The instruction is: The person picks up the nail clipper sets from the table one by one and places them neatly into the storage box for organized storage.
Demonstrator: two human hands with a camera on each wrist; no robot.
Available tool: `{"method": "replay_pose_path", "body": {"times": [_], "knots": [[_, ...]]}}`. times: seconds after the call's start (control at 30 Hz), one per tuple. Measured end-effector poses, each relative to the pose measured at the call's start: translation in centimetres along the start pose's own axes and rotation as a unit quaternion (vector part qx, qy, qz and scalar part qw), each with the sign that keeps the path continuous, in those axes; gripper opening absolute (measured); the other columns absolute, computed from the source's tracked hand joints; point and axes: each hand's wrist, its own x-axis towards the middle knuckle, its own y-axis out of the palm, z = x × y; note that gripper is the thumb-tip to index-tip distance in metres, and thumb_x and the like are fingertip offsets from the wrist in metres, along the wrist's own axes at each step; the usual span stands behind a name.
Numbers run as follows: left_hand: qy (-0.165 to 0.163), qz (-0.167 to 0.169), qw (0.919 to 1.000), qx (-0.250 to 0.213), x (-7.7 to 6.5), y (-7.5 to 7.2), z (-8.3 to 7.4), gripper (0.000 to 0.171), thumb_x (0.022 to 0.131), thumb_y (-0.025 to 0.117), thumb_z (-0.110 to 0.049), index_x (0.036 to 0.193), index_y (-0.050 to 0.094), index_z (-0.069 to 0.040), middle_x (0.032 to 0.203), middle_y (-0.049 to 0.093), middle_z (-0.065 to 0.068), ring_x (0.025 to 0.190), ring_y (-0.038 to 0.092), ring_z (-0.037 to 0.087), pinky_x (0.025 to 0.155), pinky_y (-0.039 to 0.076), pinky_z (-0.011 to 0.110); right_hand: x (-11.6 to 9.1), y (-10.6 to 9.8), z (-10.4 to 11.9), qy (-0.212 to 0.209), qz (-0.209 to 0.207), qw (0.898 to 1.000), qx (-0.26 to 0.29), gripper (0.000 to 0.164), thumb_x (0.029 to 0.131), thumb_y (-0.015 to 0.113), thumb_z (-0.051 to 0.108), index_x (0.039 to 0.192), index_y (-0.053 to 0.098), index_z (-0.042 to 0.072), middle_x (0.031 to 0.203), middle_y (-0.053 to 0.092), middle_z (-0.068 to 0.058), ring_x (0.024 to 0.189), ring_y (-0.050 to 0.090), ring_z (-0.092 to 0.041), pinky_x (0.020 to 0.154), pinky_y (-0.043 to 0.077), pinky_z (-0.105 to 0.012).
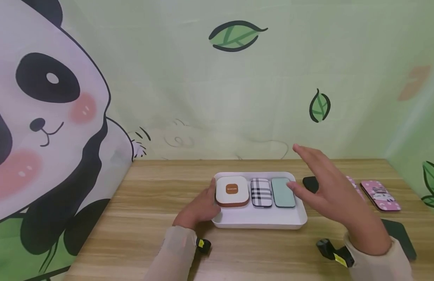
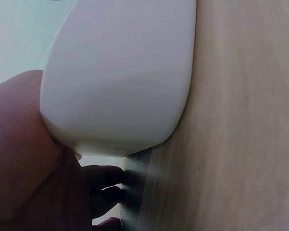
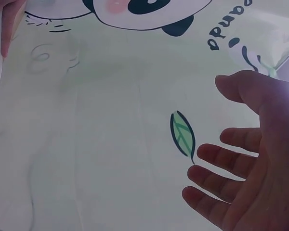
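A white tray (image 1: 259,221) sits on the wooden table with three things in a row inside it. At its left end lies a rounded square case (image 1: 238,198), white on top with an orange label and a brown lower edge. Beside that are a black-and-white plaid case (image 1: 261,192) and a pale green case (image 1: 283,195). My left hand (image 1: 199,207) grips the tray's left end, and the tray's white wall (image 2: 120,77) fills much of the left wrist view. My right hand (image 1: 325,191) is raised over the tray's right end, fingers spread and holding nothing.
Right of the tray lie a pink patterned case (image 1: 381,196), a black item (image 1: 309,183) and a dark green flat item (image 1: 399,236), partly hidden by my right arm. Another pink piece shows behind that hand. A cloth backdrop (image 1: 188,97) with a panda and leaves stands behind the table (image 1: 143,218).
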Motion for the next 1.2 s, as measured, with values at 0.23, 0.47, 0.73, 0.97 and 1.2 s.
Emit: {"method": "replay_pose_path", "body": {"times": [0.23,0.47,0.73,0.97,1.2], "knots": [[0.002,-0.005,1.0000,0.003,-0.7,-0.4,-0.8,0.095,0.085,0.054,-0.015,0.161,-0.004,-0.007,0.163,0.024,0.022,0.149,0.030,0.032,0.121,0.024,0.046,0.0,0.0,-1.6,0.039,0.028,0.999,-0.009,0.081,0.091,0.074,0.025,0.159,0.029,0.018,0.150,0.044,-0.019,0.133,0.046,-0.042,0.099,0.041,-0.067],[-0.011,-0.017,0.9996,0.018,-0.8,-0.4,-1.2,0.095,0.084,0.055,-0.013,0.161,-0.001,-0.005,0.161,0.029,0.023,0.146,0.034,0.034,0.119,0.028,0.047,-0.1,0.2,-4.0,0.091,0.072,0.993,-0.029,0.078,0.095,0.069,0.034,0.159,0.028,0.017,0.151,0.041,-0.022,0.134,0.043,-0.046,0.100,0.038,-0.070],[-0.018,-0.017,0.9996,0.015,-0.6,-0.3,-1.2,0.096,0.083,0.056,-0.012,0.161,0.000,-0.007,0.161,0.030,0.021,0.143,0.038,0.030,0.118,0.030,0.044,0.0,0.6,-6.7,0.138,0.118,0.983,-0.034,0.078,0.097,0.064,0.041,0.160,0.026,0.014,0.153,0.037,-0.025,0.134,0.041,-0.049,0.102,0.035,-0.072],[-0.016,-0.019,0.9995,0.019,-0.5,-0.2,-1.3,0.096,0.084,0.055,-0.013,0.161,-0.001,-0.007,0.160,0.032,0.020,0.138,0.043,0.027,0.118,0.032,0.043,0.0,1.1,-8.7,0.165,0.145,0.975,-0.043,0.076,0.098,0.060,0.045,0.158,0.027,0.010,0.153,0.035,-0.028,0.136,0.038,-0.051,0.104,0.033,-0.071],[-0.025,-0.020,0.9993,0.021,-0.7,-0.2,-1.4,0.094,0.086,0.056,-0.014,0.161,0.000,-0.007,0.161,0.032,0.019,0.131,0.046,0.026,0.116,0.033,0.043,0.1,2.4,-10.9,0.202,0.190,0.959,-0.048,0.082,0.098,0.058,0.049,0.159,0.023,0.006,0.153,0.034,-0.032,0.137,0.035,-0.053,0.106,0.032,-0.071]]}}
